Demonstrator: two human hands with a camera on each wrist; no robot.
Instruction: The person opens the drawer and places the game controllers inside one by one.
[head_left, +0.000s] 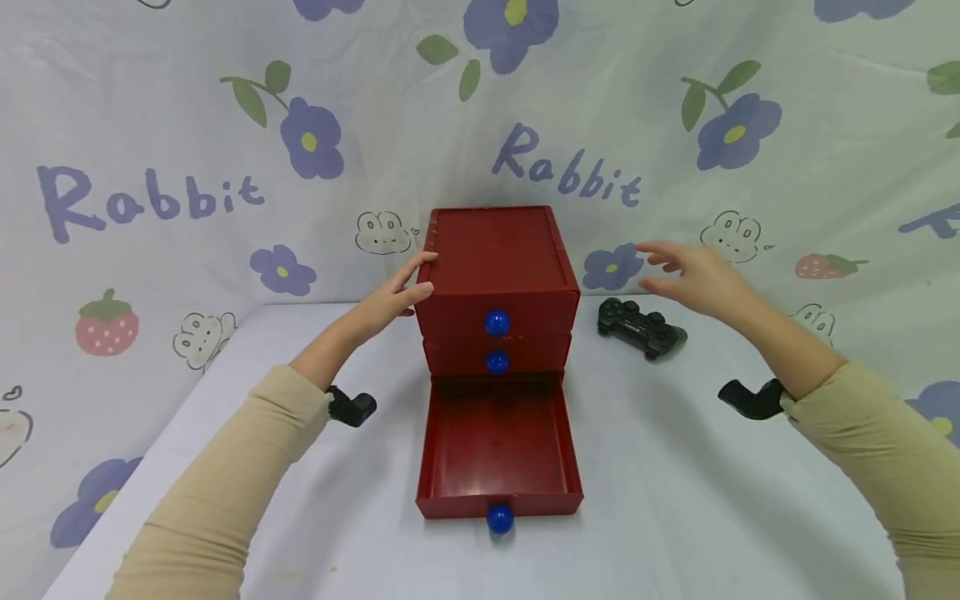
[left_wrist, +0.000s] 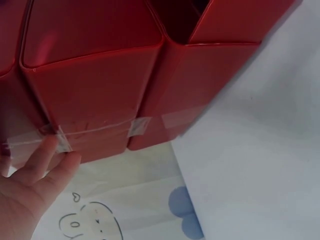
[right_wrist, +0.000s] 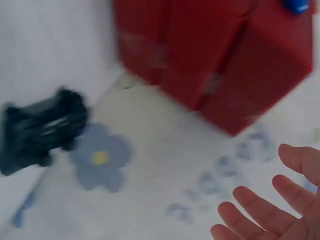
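Observation:
A red drawer cabinet (head_left: 491, 250) with round blue knobs stands in the middle of the table. Its bottom drawer (head_left: 498, 450) is pulled out and holds nothing, while the two upper drawers are closed. My left hand (head_left: 382, 304) rests on the cabinet's upper left edge, fingers extended; in the left wrist view its fingertips (left_wrist: 47, 145) lie against the taped side. My right hand (head_left: 697, 275) is in the air to the right of the cabinet, fingers spread and holding nothing. Below it, a black game controller (head_left: 641, 327) lies on the table.
The table has a white cover (head_left: 675, 500). Behind it hangs a pale cloth (head_left: 420, 133) printed with flowers, rabbits and strawberries, close behind the cabinet. The open drawer juts toward the front of the table.

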